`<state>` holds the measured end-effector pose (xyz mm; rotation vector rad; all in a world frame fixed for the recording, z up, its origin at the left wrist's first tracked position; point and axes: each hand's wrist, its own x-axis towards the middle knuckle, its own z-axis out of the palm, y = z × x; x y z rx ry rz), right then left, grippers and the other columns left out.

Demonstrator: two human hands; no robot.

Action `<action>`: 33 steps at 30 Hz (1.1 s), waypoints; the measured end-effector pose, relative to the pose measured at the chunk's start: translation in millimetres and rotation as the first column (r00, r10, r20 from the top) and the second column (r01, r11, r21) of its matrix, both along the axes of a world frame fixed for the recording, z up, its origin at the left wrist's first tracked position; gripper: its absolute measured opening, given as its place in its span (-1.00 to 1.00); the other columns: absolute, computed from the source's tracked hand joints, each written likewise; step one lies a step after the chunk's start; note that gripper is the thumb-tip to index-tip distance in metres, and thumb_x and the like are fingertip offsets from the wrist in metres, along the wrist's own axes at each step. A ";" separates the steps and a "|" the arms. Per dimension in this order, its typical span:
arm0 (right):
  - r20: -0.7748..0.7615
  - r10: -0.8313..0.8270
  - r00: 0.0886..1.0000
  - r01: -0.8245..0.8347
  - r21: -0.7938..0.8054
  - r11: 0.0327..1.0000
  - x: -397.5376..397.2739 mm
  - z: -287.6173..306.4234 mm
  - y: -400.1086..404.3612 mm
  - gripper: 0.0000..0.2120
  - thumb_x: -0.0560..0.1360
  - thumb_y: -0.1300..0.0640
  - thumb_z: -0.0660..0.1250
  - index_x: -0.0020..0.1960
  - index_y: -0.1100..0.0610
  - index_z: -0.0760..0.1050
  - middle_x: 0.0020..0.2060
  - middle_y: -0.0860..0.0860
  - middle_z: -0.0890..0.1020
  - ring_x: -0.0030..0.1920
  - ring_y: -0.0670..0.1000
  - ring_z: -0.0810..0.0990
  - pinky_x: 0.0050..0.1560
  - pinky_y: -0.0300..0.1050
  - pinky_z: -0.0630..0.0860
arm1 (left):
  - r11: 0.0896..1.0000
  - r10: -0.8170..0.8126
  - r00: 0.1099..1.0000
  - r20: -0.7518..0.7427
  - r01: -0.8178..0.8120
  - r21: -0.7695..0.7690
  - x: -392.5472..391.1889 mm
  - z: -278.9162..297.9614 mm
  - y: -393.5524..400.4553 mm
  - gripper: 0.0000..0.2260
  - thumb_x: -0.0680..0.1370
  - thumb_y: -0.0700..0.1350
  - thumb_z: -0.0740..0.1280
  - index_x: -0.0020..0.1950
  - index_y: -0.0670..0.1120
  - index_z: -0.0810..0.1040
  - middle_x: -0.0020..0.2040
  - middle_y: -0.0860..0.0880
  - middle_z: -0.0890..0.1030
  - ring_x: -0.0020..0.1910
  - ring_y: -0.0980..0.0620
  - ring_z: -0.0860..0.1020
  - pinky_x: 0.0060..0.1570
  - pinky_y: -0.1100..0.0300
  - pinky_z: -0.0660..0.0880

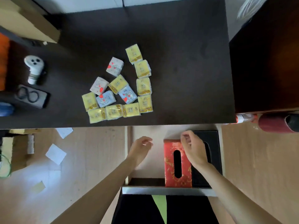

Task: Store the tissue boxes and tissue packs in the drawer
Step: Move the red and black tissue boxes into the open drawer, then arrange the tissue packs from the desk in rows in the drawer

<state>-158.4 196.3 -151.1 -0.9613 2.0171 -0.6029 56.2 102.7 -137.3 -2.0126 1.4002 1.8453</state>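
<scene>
Below the dark desk the drawer stands pulled out. Inside it a red tissue box with gold pattern lies beside a black tissue box at the right wall. My right hand hovers over both boxes, fingers loosely curled and holding nothing. Over the drawer's bare left part, my left hand is open and also holds nothing. On the desk lie several small tissue packs, yellow ones and white or blue ones with red hearts, in a loose cluster.
A white ghost-shaped object and a dark flat device sit at the desk's left. A dark cabinet rises at the right, with a red bottle below it. Paper scraps lie on the wooden floor.
</scene>
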 end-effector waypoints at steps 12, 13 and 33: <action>-0.035 -0.138 0.990 0.139 0.034 0.990 80.8 1.3 -193.4 -0.56 0.59 -0.09 0.39 0.36 0.16 0.51 0.17 0.03 0.61 0.13 0.01 0.62 0.06 -0.05 0.55 | 0.758 -0.219 0.952 0.212 0.303 -0.577 62.2 1.4 -160.6 -0.69 0.53 -0.01 0.42 0.26 0.04 0.54 0.19 0.07 0.55 0.13 0.09 0.53 -0.04 0.16 0.55; -0.080 -0.142 0.987 0.147 0.057 0.988 84.0 -2.7 -197.3 -0.53 0.58 -0.10 0.41 0.36 0.17 0.51 0.18 0.06 0.59 0.16 0.03 0.60 0.06 -0.06 0.52 | 0.708 -0.311 0.911 0.272 0.412 -0.573 59.7 -3.9 -163.2 -0.63 0.50 0.03 0.45 0.28 0.04 0.52 0.22 0.06 0.52 0.18 0.05 0.49 -0.02 0.13 0.51; 0.135 -0.174 0.975 0.190 -0.111 0.976 79.3 19.2 -87.8 -0.57 0.60 0.06 0.44 0.41 -0.17 0.42 0.09 -0.14 0.64 0.03 -0.16 0.72 -0.11 -0.26 0.65 | 0.905 -0.158 0.986 -0.047 0.125 -0.407 79.3 -15.0 -84.8 -0.60 0.37 0.19 0.51 0.08 0.17 0.41 -0.10 0.20 0.59 -0.14 0.22 0.60 -0.22 0.17 0.60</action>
